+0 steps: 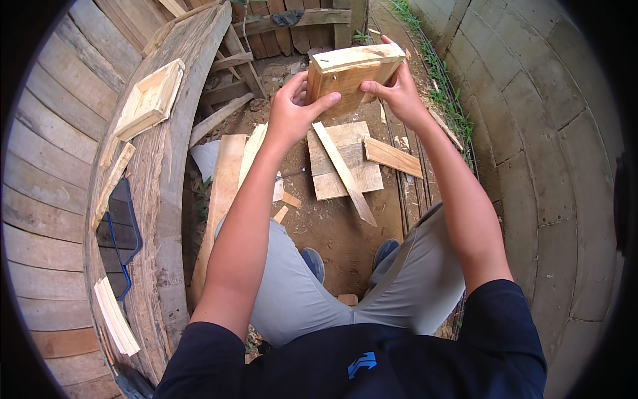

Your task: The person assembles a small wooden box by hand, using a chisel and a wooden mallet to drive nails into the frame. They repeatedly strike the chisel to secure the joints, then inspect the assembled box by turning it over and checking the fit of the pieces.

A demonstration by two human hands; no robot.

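A small wooden box (355, 60) is held up in front of me, tilted, with a pale board along its upper edge. Small nails or nail heads show on that board and just under it. My left hand (297, 110) grips the box's left side, its thumb lying on the front face. On the right end, my right hand (397, 90) holds it with the thumb pressed to the front and fingers behind. The fingers of both hands are partly hidden by the box.
A similar shallow wooden box (151, 100) sits on the rough plank bench (169, 219) at left, near a blue-edged dark object (121, 229) and wood strips (116, 316). On the dirt ground lie square boards (345, 179), a narrow slat (342, 169) and a short plank (393, 157). A block wall (545, 166) stands right.
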